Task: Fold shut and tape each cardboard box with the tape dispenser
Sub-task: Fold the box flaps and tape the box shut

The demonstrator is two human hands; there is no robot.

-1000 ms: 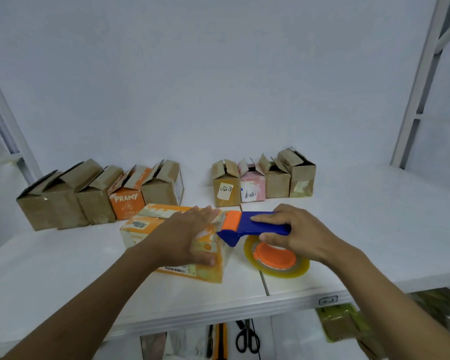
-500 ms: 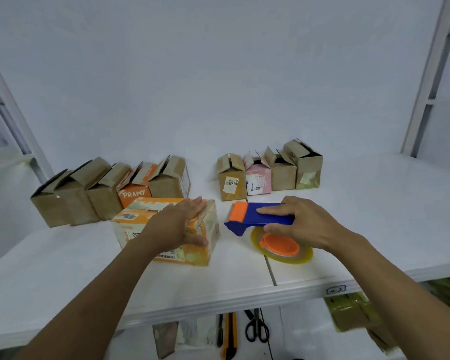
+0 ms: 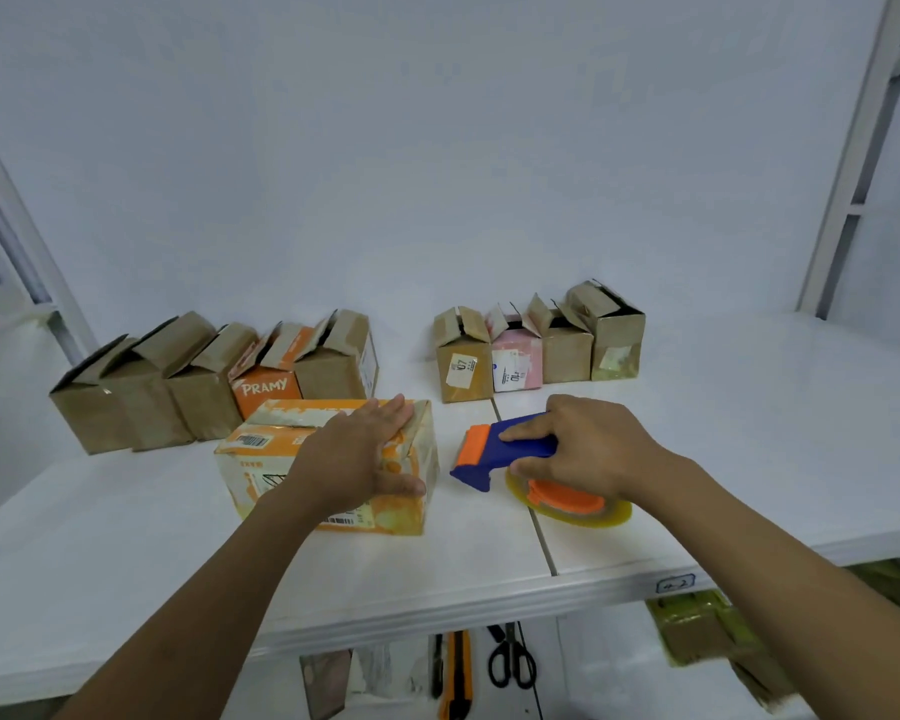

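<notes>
My left hand [image 3: 357,454] lies flat, fingers straight, pressing on top of the orange box [image 3: 261,449] beneath the palm. I judge the box light, thin-walled and easily dented. My right hand [image 3: 588,449] grips the tape dispenser [image 3: 500,449] by its rigid handle, just beyond my left thumb.

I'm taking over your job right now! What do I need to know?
Left hand: flat on the orange box, flaps down.
Right hand: grips the tape dispenser, right of that box, not touching it.
Done: orange box folded shut; top looks taped.
Left to do: nine boxes behind, a row of five and a row of four, flaps up.
</notes>
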